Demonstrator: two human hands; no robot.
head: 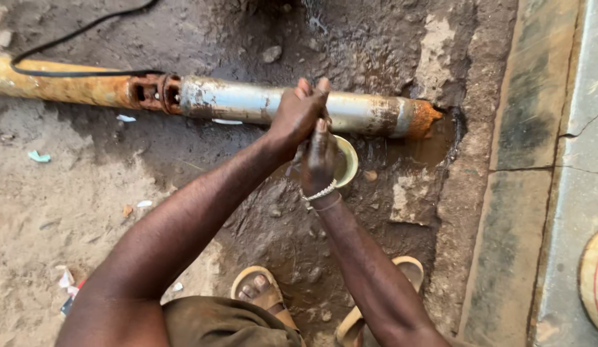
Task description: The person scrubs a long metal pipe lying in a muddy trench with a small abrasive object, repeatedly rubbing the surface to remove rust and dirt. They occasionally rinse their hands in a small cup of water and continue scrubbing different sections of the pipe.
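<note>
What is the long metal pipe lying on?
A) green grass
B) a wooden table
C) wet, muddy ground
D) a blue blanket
C: the long metal pipe lies flat on dark, wet mud, just beyond the two hands held together above a small pale cup.

Both arms bare, no sleeves. Right wrist: a silvery beaded bracelet [319, 192] and, beside it, a thin dark band [329, 204]. Feet in tan open-toed sandals, left [260, 290] and right [407, 268]. Olive-brown garment [222, 322] at the waist.
</note>
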